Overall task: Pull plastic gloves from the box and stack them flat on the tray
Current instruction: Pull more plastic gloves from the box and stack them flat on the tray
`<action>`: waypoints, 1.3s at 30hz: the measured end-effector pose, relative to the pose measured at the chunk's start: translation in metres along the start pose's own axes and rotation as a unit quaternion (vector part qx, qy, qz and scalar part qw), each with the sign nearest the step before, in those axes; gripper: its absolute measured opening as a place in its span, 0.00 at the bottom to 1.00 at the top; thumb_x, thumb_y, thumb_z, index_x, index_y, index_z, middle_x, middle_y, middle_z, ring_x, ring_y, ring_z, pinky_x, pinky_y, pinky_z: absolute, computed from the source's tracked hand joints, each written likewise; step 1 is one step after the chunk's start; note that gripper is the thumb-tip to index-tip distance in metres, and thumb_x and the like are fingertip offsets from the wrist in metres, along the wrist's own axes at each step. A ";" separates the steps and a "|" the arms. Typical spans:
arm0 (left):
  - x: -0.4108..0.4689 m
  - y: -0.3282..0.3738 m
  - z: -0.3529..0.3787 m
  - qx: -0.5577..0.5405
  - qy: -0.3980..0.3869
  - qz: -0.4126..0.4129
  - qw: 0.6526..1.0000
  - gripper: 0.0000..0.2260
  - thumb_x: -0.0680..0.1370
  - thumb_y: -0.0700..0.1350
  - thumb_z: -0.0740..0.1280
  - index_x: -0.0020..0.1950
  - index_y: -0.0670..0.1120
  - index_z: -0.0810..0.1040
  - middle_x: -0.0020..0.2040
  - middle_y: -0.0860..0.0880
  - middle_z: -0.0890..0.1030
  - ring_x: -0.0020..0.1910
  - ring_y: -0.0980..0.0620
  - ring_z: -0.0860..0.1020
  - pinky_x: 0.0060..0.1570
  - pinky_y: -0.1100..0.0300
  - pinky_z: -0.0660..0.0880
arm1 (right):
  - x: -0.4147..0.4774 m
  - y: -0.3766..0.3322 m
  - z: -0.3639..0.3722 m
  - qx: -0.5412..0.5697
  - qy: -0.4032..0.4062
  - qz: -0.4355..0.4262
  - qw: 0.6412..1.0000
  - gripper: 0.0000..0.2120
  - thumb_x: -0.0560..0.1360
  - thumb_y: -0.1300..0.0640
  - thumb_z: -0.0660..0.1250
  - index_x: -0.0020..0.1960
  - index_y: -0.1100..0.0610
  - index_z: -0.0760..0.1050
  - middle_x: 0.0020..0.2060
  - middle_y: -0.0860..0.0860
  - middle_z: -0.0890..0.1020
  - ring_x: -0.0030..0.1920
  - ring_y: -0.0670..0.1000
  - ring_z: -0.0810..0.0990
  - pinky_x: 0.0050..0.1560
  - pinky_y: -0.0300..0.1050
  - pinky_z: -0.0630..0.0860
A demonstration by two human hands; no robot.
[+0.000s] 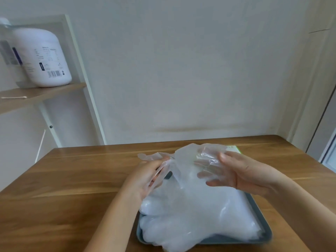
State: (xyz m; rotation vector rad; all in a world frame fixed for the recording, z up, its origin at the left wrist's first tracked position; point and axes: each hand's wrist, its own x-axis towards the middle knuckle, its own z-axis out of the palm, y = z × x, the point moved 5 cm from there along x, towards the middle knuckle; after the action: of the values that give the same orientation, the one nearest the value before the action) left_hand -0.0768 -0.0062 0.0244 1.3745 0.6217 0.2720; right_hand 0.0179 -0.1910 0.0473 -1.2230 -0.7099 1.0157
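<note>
Nearest the camera, on the wooden table [72, 179], sits a grey tray [236, 240]; a thick stack of gloves [190, 211] lies flat in it, finger ends toward the left, covering nearly all but the rim, so much of the job looks done already. Just above the stack's far end the two hands are held apart with one more glove [183, 160] stretched between them; the left hand [145, 177] has its fingers curled, pinching the glove's finger end, while the right hand [241, 171] has its fingers straight and spread with the cuff end of the film draped against them; whether its thumb nips the plastic I cannot tell. Held this way, the film is probably being pulled taut so that it goes down without creases. The glove hangs over the tray, touching or nearly touching the stack. Beyond the right hand a pale, green-edged corner peeps out, likely the box [235, 149]; farther left, a shelf [41, 93] carries a white jug [45, 57].
</note>
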 end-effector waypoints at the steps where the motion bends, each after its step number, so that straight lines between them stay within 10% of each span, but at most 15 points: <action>1: -0.003 0.003 -0.001 0.019 -0.014 -0.006 1.000 0.11 0.76 0.42 0.69 0.33 0.46 0.81 0.24 0.51 0.75 0.23 0.57 0.73 0.29 0.65 0.67 | -0.001 0.002 0.003 -0.027 0.026 0.000 0.999 0.37 0.62 0.46 0.80 0.66 0.57 0.72 0.58 0.56 0.81 0.57 0.58 0.81 0.48 0.45 0.80; 5: -0.006 0.006 -0.012 0.130 -0.072 -0.029 0.989 0.10 0.76 0.43 0.70 0.36 0.43 0.78 0.25 0.47 0.68 0.19 0.57 0.63 0.21 0.68 0.61 | -0.002 0.008 0.006 -0.081 0.186 -0.006 0.979 0.10 0.75 0.56 0.67 0.49 0.63 0.80 0.38 0.58 0.81 0.35 0.50 0.81 0.35 0.40 0.79; 12: 0.003 -0.009 -0.023 0.325 -0.144 -0.047 0.934 0.13 0.74 0.50 0.74 0.42 0.40 0.80 0.31 0.45 0.74 0.28 0.52 0.69 0.31 0.63 0.65 | -0.014 0.019 -0.016 -0.344 0.311 0.015 0.886 0.16 0.80 0.54 0.61 0.37 0.60 0.75 0.16 0.47 0.69 0.15 0.45 0.62 0.21 0.35 0.61; 21: 0.017 -0.012 -0.029 0.533 -0.009 0.023 0.846 0.14 0.77 0.52 0.70 0.42 0.41 0.80 0.34 0.50 0.75 0.31 0.54 0.72 0.35 0.62 0.71 | -0.024 0.052 -0.036 -0.575 0.322 0.112 0.743 0.18 0.79 0.46 0.61 0.37 0.55 0.77 0.27 0.49 0.78 0.27 0.47 0.75 0.32 0.41 0.72; 25: -0.006 0.016 -0.014 0.461 0.140 0.272 0.833 0.03 0.78 0.48 0.67 0.45 0.52 0.76 0.40 0.58 0.77 0.39 0.60 0.75 0.39 0.66 0.72 | -0.022 0.059 -0.037 -0.599 0.332 0.110 0.721 0.19 0.79 0.46 0.59 0.39 0.58 0.75 0.32 0.51 0.79 0.33 0.52 0.77 0.33 0.46 0.70; 31: -0.044 -0.016 0.083 0.421 -0.158 0.394 0.802 0.06 0.79 0.43 0.66 0.50 0.47 0.82 0.47 0.54 0.83 0.47 0.59 0.78 0.48 0.69 0.72 | -0.021 0.061 -0.035 -0.608 0.349 0.100 0.706 0.20 0.80 0.47 0.58 0.32 0.54 0.64 0.30 0.49 0.72 0.36 0.54 0.72 0.30 0.42 0.62; 39: -0.034 -0.055 0.114 0.628 -0.201 0.312 0.684 0.11 0.78 0.40 0.61 0.57 0.39 0.78 0.56 0.42 0.80 0.55 0.42 0.78 0.56 0.52 0.71 | -0.024 0.060 -0.030 -0.631 0.341 0.103 0.689 0.20 0.81 0.46 0.55 0.32 0.51 0.59 0.38 0.52 0.75 0.42 0.56 0.74 0.34 0.46 0.64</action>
State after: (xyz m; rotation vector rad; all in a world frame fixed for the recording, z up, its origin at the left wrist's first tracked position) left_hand -0.0503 -0.1292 -0.0128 2.8930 -0.2014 0.0221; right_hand 0.0203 -0.2236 -0.0159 -2.7376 -0.6302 -0.0188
